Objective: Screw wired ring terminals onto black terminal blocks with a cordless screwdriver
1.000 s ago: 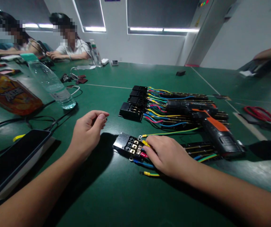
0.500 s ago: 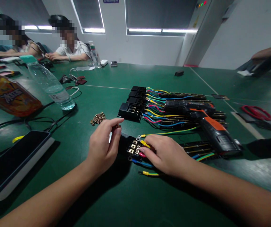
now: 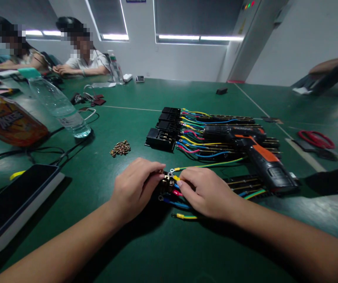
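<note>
The black terminal block (image 3: 165, 188) lies on the green desk (image 3: 145, 255) in front of me, between my two hands. My left hand (image 3: 132, 190) reaches over its left part, so I cannot tell how its long axis runs; my right hand (image 3: 208, 192) sits just beside its right side, where the wires lead off. Both are close, though the left covers more of it. My left thumb and forefinger are nearly together, pinching a small coppery piece (image 3: 159, 171) (too small and shaded to name) above the block's far-left part. My right thumb and fingers are closed on a yellow-sleeved wire end (image 3: 176, 178) at its right.

Around the edges, a blue-sleeved wire (image 3: 170, 201) rests along the near side, and a yellow-green wire (image 3: 212, 166) passes on the far side with its ring end near the block. Another yellow-sleeved lead (image 3: 181, 216) lies nearer me. The wired black blocks (image 3: 160, 139) stand beyond, and the cordless driver (image 3: 270, 165) lies past my right hand, so room is tighter there; towards me I judge it wider. The heap of coppery screws (image 3: 121, 148) sits beyond my left hand, apart from it.
</note>
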